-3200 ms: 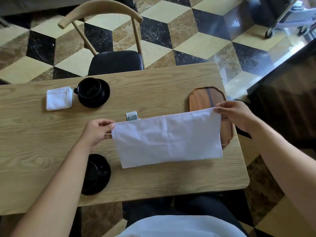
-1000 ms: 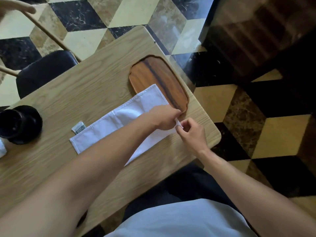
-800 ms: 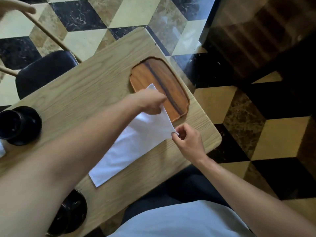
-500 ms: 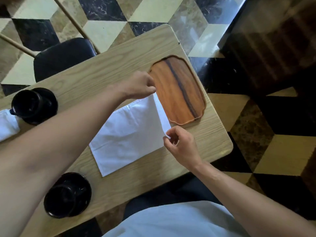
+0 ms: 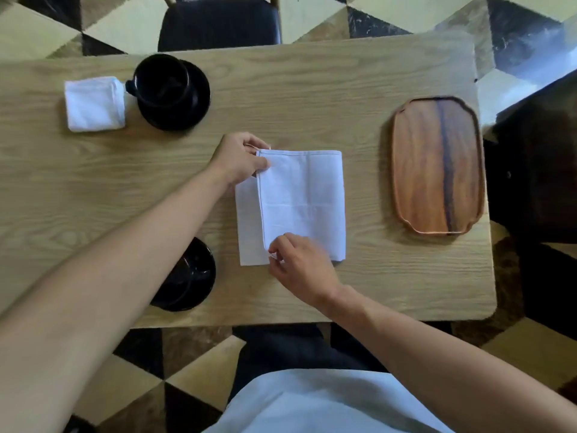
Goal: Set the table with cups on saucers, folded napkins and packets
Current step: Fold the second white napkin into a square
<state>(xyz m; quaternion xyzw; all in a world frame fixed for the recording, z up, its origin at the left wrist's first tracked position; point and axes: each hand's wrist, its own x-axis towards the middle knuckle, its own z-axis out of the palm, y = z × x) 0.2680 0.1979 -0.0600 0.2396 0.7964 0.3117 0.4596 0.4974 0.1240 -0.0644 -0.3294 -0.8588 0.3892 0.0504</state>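
1. Napkin (image 5: 301, 198): the white cloth I am working lies flat on the wooden table (image 5: 312, 98), middle of the board, partly folded, its top layer stopping short of the left edge so a strip of the lower layer shows.
2. My right hand (image 5: 301, 264) is nearest me, fingers curled, pinching the near-left corner of the top layer.
3. The near cup on its saucer (image 5: 190, 276) sits left of that corner, half hidden under my left forearm.
4. My left hand (image 5: 240, 160) pinches the far-left corner of the same layer, thumb and fingers closed on the hem.
5. I judge the step in hand to be folding the second napkin: the flap is over but not yet squared.
6. Next, I think, both corners need drawing left until the edges meet, then pressing the crease flat.
7. The wooden tray (image 5: 437, 173) lies to the right, apart from the cloth.
8. Farther off, the far cup and saucer (image 5: 171, 92) stand with a finished folded napkin (image 5: 93, 103) just beside them.
9. I see no packet from here.
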